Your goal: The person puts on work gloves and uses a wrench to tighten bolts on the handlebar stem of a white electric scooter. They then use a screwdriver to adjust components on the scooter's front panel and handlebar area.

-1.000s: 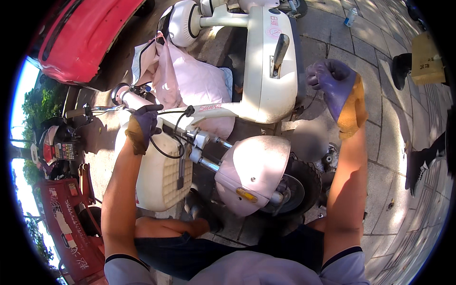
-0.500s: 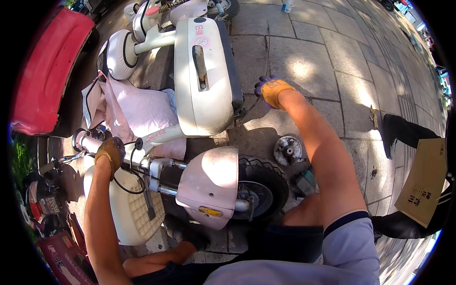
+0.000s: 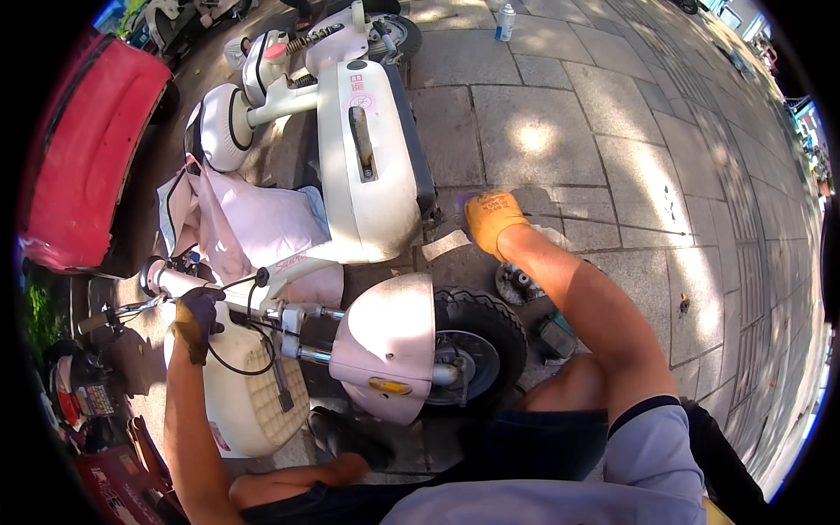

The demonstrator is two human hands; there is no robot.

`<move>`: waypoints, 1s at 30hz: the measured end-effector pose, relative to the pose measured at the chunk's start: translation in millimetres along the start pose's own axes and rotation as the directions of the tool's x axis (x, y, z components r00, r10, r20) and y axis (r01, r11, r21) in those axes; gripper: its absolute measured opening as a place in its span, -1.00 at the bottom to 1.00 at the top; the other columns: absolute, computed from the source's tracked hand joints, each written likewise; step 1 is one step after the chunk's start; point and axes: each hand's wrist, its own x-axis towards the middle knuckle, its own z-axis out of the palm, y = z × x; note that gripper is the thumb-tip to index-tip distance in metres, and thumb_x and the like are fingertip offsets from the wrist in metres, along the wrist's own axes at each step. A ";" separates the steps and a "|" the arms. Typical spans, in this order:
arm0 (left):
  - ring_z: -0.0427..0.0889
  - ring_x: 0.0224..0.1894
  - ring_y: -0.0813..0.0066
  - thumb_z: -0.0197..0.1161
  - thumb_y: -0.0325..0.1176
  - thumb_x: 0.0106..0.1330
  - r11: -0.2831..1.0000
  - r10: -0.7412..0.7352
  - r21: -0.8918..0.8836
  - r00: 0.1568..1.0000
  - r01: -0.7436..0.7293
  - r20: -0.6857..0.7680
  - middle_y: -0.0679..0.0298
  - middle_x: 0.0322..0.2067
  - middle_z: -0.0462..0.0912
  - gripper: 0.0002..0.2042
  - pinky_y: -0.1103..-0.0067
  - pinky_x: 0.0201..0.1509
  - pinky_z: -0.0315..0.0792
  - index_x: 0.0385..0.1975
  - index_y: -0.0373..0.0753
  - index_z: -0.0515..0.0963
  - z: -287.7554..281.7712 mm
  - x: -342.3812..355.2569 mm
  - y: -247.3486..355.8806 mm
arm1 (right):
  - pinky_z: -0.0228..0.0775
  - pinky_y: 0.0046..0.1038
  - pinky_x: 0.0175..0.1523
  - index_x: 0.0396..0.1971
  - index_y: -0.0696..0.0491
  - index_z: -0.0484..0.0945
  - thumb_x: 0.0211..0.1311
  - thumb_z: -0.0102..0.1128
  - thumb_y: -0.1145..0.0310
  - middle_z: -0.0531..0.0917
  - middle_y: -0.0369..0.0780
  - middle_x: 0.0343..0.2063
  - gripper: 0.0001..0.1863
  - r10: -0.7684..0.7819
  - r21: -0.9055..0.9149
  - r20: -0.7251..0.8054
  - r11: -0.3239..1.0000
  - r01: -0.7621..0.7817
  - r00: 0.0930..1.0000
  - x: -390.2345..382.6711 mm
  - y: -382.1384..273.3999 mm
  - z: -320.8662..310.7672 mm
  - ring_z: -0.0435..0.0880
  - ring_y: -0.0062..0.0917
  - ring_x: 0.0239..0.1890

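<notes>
Has gloved left hand at the steering stem of a white-and-pink scooter; cannot tell whether grasping. Past the front wheel, has gloved right hand over paving, near a round metal part; cannot tell whether clenched.

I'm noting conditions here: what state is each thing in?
Pink-and-white scooter: lying on its side.
Round black-tyred front wheel: mounted.
Round grey metal part: on grey stone paving, partly hidden.
White-and-blue cylindrical spray can: upright.
Pink fabric bundle: creased.
Purple-and-yellow-gloved left hand: fingers curled near pink handlebar stem.
Similarly gloved right hand: curled over paving; contents hidden.
</notes>
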 end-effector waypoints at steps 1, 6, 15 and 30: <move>0.40 -0.71 0.53 0.04 -0.41 0.36 1.000 -0.001 -0.001 1.000 0.001 -0.029 0.29 -0.63 0.45 -0.72 0.54 -0.57 0.49 -0.14 -0.34 0.69 -35.7 6.3 -23.8 | 0.61 -0.18 -0.03 -0.21 0.09 0.75 0.26 0.18 0.40 0.78 -0.03 -0.20 -0.79 -0.050 0.003 -0.017 0.999 0.050 0.999 6.2 -26.9 8.2 0.78 -0.17 -0.10; 0.28 -0.77 0.65 0.03 -0.44 0.45 1.000 0.016 -0.007 0.995 -0.017 -0.097 0.40 -0.73 0.35 -0.77 0.59 -0.63 0.33 -0.14 -0.33 0.66 -33.4 -59.2 9.7 | 0.61 -0.20 -0.09 -0.31 0.13 0.71 0.16 0.22 0.43 0.77 0.02 -0.24 -0.84 0.071 0.162 0.134 0.982 -0.092 0.989 19.3 -22.3 20.6 0.78 -0.10 -0.10; 0.54 -0.58 0.48 0.08 -0.53 0.41 0.996 0.077 0.018 0.980 -0.082 0.186 0.16 -0.48 0.63 -0.71 0.54 -0.52 0.46 0.08 -0.39 0.54 -42.9 -41.6 -11.9 | 0.61 -0.37 -0.20 -0.31 0.16 0.75 0.23 0.36 0.31 0.78 -0.07 -0.43 -0.79 -0.095 0.575 0.314 0.811 -0.110 0.945 -135.7 169.9 58.2 0.76 -0.45 -0.36; 0.31 -0.80 0.58 0.09 -0.50 0.30 0.986 0.070 0.152 0.997 -0.071 0.016 0.31 -0.69 0.44 -0.80 0.56 -0.79 0.29 -0.25 -0.38 0.68 -58.7 -14.2 -18.0 | 0.53 -0.18 0.03 -0.11 -0.09 0.74 0.21 0.23 0.18 0.77 -0.04 -0.20 -0.71 0.205 0.256 0.111 0.939 -0.228 0.972 -89.1 99.3 -19.5 0.73 -0.07 -0.11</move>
